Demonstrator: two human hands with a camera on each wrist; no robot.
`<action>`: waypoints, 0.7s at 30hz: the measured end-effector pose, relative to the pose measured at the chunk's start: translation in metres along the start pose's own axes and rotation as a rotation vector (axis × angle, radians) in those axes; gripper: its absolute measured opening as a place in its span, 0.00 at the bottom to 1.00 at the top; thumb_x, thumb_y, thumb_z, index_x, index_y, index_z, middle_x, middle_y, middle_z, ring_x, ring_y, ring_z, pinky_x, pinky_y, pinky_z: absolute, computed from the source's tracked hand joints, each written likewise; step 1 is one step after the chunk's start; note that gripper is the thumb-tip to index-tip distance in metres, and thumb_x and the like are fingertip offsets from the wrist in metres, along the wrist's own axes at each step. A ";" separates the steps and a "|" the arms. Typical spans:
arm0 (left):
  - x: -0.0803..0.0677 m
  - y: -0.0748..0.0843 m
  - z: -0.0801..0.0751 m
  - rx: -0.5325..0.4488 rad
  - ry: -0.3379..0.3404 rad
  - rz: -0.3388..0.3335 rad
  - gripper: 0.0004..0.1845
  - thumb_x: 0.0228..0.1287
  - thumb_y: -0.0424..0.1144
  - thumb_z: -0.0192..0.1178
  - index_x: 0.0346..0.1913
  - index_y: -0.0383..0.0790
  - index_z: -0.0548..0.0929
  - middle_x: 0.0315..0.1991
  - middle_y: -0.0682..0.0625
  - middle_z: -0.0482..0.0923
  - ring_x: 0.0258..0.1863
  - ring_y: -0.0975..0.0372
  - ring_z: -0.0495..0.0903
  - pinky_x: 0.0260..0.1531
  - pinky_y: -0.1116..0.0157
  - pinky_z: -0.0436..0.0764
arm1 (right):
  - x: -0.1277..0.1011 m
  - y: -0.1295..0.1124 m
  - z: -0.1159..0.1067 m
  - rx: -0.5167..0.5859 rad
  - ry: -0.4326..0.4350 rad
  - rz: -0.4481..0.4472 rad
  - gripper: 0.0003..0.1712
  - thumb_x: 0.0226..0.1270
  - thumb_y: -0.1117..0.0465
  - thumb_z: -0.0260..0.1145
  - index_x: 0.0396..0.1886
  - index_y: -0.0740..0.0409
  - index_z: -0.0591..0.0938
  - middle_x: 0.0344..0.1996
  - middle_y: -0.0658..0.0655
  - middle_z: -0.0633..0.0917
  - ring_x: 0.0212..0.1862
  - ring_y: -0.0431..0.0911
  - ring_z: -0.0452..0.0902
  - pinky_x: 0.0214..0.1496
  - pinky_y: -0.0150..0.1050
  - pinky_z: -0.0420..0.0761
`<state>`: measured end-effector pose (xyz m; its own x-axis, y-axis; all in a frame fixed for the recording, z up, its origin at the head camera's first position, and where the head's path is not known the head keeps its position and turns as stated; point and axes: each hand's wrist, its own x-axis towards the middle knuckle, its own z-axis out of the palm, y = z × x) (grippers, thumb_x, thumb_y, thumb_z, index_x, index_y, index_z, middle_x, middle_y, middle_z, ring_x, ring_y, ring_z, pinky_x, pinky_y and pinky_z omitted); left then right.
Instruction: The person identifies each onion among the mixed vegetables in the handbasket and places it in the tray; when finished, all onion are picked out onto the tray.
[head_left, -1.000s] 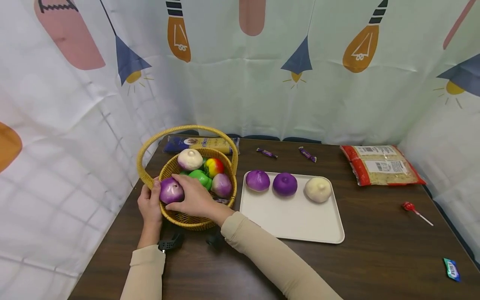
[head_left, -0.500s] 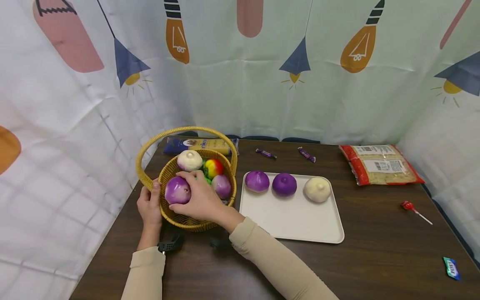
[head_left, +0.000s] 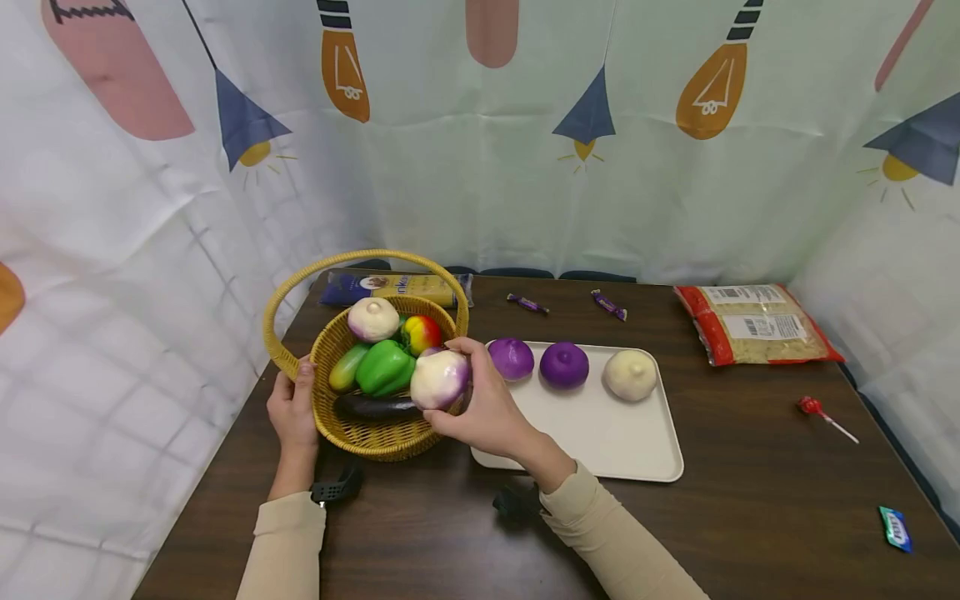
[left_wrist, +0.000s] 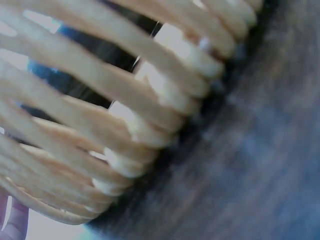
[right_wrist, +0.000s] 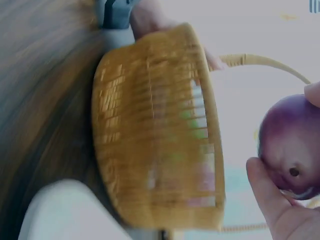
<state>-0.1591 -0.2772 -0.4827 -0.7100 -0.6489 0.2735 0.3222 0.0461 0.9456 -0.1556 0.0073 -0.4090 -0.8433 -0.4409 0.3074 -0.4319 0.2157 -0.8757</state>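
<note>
My right hand [head_left: 491, 408] holds a purple-and-white turnip [head_left: 438, 379] between thumb and fingers, above the right side of the wicker basket [head_left: 390, 450]. In the right wrist view the turnip [right_wrist: 287, 142] shows its purple side with a small dark hole, higher than the basket's rim. My left hand [head_left: 294, 412] grips the basket's left edge at the foot of its handle. Inside the basket lie another turnip [head_left: 373, 319], a green bell pepper [head_left: 385, 368], a red-and-yellow pepper [head_left: 422, 334], a green-yellow cucumber-like vegetable [head_left: 346, 370] and a dark eggplant [head_left: 375, 407].
Right of the basket, a white tray [head_left: 592, 442] bears two purple round vegetables [head_left: 564, 365] and a white one [head_left: 630, 375]. Behind are a pasta packet [head_left: 420, 287] and two purple-wrapped candies [head_left: 609, 306]. A red-edged bag [head_left: 757, 325], lollipop [head_left: 812, 406] and small blue-green packet [head_left: 896, 528] lie rightward.
My right hand has lifted the turnip from the basket's left side and carried it right, turning its white side into view. The pepper and eggplant are uncovered. My left hand stays at the basket.
</note>
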 end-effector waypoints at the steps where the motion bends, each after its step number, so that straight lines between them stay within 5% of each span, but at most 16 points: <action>1: 0.000 0.000 0.000 -0.001 0.003 0.002 0.15 0.69 0.38 0.59 0.50 0.29 0.82 0.47 0.47 0.83 0.39 0.62 0.78 0.38 0.74 0.75 | -0.003 0.002 -0.005 -0.005 0.000 -0.004 0.47 0.47 0.57 0.78 0.66 0.48 0.63 0.57 0.50 0.70 0.53 0.42 0.73 0.53 0.42 0.79; 11: -0.005 0.016 0.002 0.005 -0.016 -0.015 0.17 0.69 0.37 0.59 0.51 0.23 0.80 0.46 0.46 0.84 0.37 0.61 0.78 0.35 0.73 0.76 | -0.032 0.029 -0.042 -0.001 -0.040 0.050 0.44 0.43 0.66 0.81 0.62 0.49 0.70 0.58 0.48 0.74 0.55 0.44 0.73 0.54 0.42 0.77; 21: 0.000 0.001 0.000 0.050 0.009 -0.015 0.16 0.69 0.40 0.61 0.51 0.31 0.83 0.46 0.49 0.84 0.35 0.64 0.78 0.34 0.75 0.75 | -0.046 0.064 -0.071 -0.090 -0.290 0.099 0.40 0.51 0.54 0.79 0.63 0.48 0.71 0.55 0.48 0.73 0.54 0.44 0.72 0.52 0.40 0.79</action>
<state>-0.1586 -0.2771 -0.4817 -0.7087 -0.6568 0.2575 0.2794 0.0739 0.9573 -0.1667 0.1029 -0.4528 -0.7622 -0.6407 0.0921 -0.3896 0.3405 -0.8557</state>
